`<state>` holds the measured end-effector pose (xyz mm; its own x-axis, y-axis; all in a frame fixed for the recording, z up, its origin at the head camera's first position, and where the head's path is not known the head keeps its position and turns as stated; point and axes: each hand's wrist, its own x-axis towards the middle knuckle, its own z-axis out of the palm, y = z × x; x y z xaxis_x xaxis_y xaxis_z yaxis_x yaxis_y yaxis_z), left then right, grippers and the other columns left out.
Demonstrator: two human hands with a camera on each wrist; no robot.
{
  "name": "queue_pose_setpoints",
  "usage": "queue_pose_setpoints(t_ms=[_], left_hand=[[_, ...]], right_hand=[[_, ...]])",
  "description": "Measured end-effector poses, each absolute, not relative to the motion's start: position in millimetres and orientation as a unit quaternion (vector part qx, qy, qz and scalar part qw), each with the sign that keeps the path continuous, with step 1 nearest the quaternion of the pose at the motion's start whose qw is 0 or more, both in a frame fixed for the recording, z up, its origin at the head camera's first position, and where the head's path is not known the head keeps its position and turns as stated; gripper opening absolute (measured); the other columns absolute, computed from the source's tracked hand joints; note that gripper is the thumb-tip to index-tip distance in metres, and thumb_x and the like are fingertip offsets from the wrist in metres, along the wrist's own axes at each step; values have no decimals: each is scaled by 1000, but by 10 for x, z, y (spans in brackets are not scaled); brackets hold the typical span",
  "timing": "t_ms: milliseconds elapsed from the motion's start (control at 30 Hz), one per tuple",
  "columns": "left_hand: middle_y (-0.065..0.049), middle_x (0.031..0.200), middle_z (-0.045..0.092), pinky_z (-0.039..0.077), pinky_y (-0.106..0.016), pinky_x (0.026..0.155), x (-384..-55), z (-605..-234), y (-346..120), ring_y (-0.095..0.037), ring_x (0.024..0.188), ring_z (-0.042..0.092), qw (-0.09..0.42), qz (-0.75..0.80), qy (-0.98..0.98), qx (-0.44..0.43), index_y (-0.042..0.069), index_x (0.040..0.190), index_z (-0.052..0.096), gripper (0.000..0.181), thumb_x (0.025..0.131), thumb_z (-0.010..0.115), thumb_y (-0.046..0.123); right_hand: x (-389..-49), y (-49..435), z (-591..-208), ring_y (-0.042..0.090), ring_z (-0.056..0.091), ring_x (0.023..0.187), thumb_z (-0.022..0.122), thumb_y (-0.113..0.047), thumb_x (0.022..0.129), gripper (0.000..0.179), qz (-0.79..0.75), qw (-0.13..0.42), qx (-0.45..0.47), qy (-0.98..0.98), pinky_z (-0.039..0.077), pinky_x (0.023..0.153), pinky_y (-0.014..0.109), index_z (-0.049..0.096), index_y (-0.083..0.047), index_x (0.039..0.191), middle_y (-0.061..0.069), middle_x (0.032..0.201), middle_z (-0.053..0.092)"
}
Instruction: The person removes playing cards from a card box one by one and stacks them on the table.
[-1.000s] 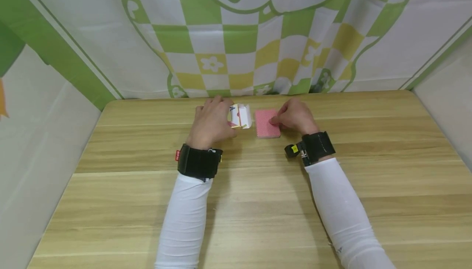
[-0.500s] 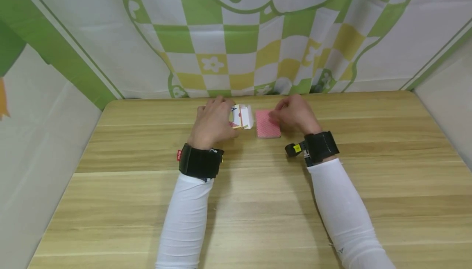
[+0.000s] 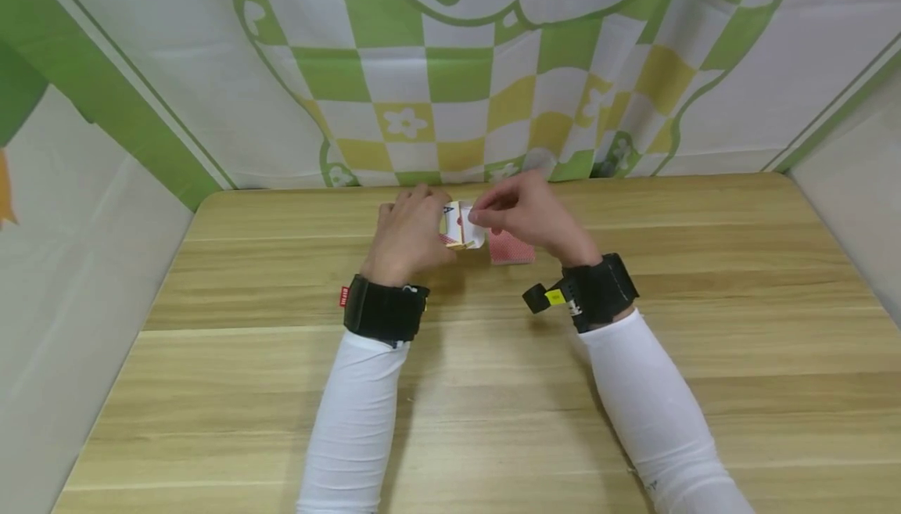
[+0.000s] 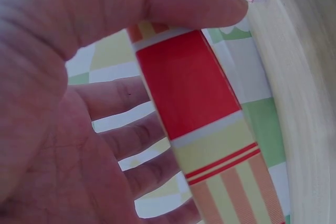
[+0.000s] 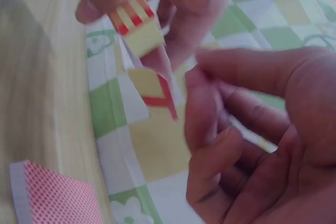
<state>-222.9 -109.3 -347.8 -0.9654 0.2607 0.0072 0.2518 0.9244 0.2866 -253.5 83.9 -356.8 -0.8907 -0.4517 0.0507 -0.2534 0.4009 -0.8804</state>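
My left hand (image 3: 407,236) grips a playing card box (image 4: 191,90) between thumb and fingers, at the table's far edge. A letter A shows on its upper face, and its open end with the white flap (image 3: 478,237) points right. My right hand (image 3: 538,217) hovers over there, its fingertips overlapping the flap in the head view. In the right wrist view its thumb and forefinger tips meet, just apart from the box's yellow-and-red flap (image 5: 149,90), with nothing visible between them. Below the right hand lies a deck of red-patterned cards (image 3: 512,249), back side up and partly hidden.
The wooden table (image 3: 493,389) reaches from both arms to a hanging green, yellow and white checked curtain (image 3: 457,76) right behind the box. White side walls (image 3: 56,279) stand at left and right. Each wrist carries a black strap (image 3: 385,307).
My right hand has left the deck's upper right corner and moved left to the box's open end. The left hand and the box have barely shifted; the deck stays put.
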Motion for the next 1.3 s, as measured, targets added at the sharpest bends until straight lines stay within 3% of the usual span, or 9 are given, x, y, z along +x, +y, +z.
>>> queue_pose_setpoints(t_ms=[233, 600, 800, 1000, 1300], left_hand=[[-2, 105, 47, 31, -50, 86, -2232, -3469, -1073, -26, 100, 44, 4, 141, 980, 138, 16, 110, 55, 56, 59, 75, 24], [-1, 104, 47, 31, -49, 85, -2230, -3475, -1049, -26, 99, 43, -11, 134, 979, 152, 15, 112, 55, 58, 60, 76, 27], [-2, 109, 48, 30, -50, 87, -2227, -3471, -1053, -27, 103, 43, -5, 131, 981, 146, 14, 116, 55, 62, 59, 75, 25], [-4, 112, 49, 30, -51, 88, -2229, -3461, -1077, -28, 106, 43, -5, 138, 980, 140, 13, 117, 55, 63, 58, 76, 23], [-2, 109, 49, 30, -51, 89, -2226, -3481, -1050, -28, 106, 43, -2, 129, 980, 149, 15, 114, 55, 61, 59, 77, 26]], right_hand=[[-2530, 766, -3634, 29, 60, 75, 70, -25, 78, 11, -479, 104, -203, 848, 46, 63, 34, 70, -15, 83, 1, 79, 65], [-2538, 712, -3748, 19, 53, 67, 71, -31, 75, 16, -459, 84, -162, 869, 43, 58, 32, 69, -15, 72, 0, 74, 63], [-2558, 814, -3682, 20, 57, 71, 72, -36, 74, 21, -443, 119, -155, 875, 45, 63, 33, 68, -15, 77, 1, 78, 64], [-2586, 1003, -3587, 30, 57, 79, 73, -33, 74, 28, -453, 155, -134, 868, 45, 68, 37, 66, -8, 84, 7, 83, 63], [-2579, 968, -3559, 21, 55, 83, 73, -40, 72, 43, -438, 113, -115, 884, 44, 67, 34, 61, -15, 105, 6, 92, 60]])
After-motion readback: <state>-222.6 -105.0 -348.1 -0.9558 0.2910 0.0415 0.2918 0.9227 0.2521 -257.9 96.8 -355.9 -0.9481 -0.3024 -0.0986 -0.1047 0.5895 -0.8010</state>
